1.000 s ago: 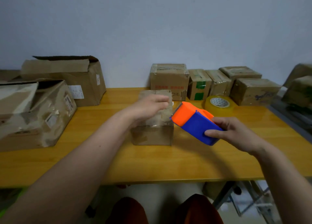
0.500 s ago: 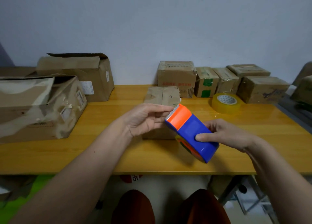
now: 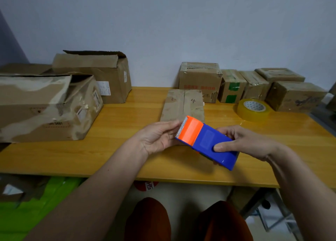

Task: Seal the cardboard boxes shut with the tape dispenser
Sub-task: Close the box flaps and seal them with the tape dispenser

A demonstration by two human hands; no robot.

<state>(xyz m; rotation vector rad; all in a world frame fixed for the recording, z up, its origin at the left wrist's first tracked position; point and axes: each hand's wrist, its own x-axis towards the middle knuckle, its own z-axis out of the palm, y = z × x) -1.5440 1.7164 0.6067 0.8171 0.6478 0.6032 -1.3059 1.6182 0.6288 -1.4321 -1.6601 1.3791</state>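
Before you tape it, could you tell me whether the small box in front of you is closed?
Closed: the small box has both top flaps lying flat, meeting along the middle seam between the handwritten numbers.

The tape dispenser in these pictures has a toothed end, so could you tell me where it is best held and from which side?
Grip the tape dispenser by its blue body, coming from the rear right, as the right hand does with its thumb on top. That end is broad and flat. The serrated blade edges the orange end, at the left hand, so I would keep fingers off it.
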